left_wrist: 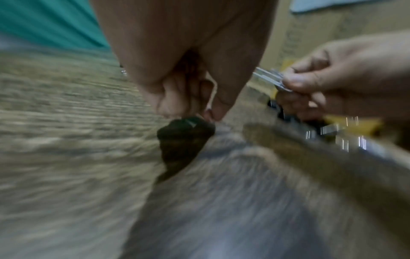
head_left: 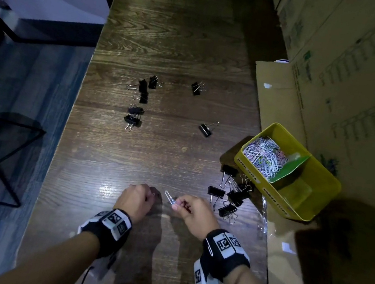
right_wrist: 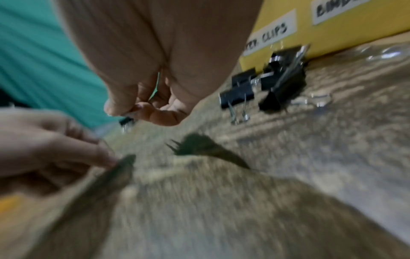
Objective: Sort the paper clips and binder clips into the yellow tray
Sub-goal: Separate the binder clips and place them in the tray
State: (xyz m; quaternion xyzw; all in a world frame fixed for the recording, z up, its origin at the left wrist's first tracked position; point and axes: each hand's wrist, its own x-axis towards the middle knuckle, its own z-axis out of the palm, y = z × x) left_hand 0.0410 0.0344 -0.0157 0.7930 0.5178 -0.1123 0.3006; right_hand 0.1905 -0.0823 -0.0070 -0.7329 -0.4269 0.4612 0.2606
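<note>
My right hand (head_left: 178, 205) hovers low over the near table and pinches a small bunch of paper clips (head_left: 169, 197) between thumb and fingers; the left wrist view shows these paper clips (left_wrist: 269, 78) too. Just left of it, my left hand (head_left: 149, 196) is curled, and a thin paper clip (left_wrist: 211, 98) seems pinched at its fingertips, though blur hides detail. The yellow tray (head_left: 250, 174) stands at the right with a heap of paper clips (head_left: 265, 156) in its far compartment. Black binder clips (head_left: 231, 194) lie loose against its front wall.
More binder clips (head_left: 139, 99) are scattered mid-table, with single ones at the far middle (head_left: 197, 88) and centre right (head_left: 205, 130). Cardboard boxes (head_left: 340, 68) line the right side. The table's left edge (head_left: 71, 123) drops to the floor, where a black wire stand (head_left: 0, 156) sits.
</note>
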